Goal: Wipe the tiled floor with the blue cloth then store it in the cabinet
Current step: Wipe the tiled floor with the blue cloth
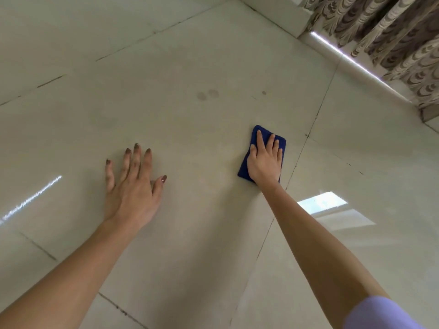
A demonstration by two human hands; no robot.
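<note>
Wiping underway: right hand (264, 162) flat, fingers spread on folded blue cloth (244, 166); left hand (133, 186) open, bracing on tiled floor (213, 43). Two dull spots (207, 94) lie farther out; press evenly, overlap strokes.

You are in a home room: large glossy pale-grey floor tiles (190, 67) with dark grout lines meet a white skirting (297, 20), beside hanging brown-and-cream scallop-patterned curtains (392, 32).

Blue cloth (244, 166) folded into rectangle, lying flat on pale glossy tiled floor (190, 67), beside grout line.
</note>
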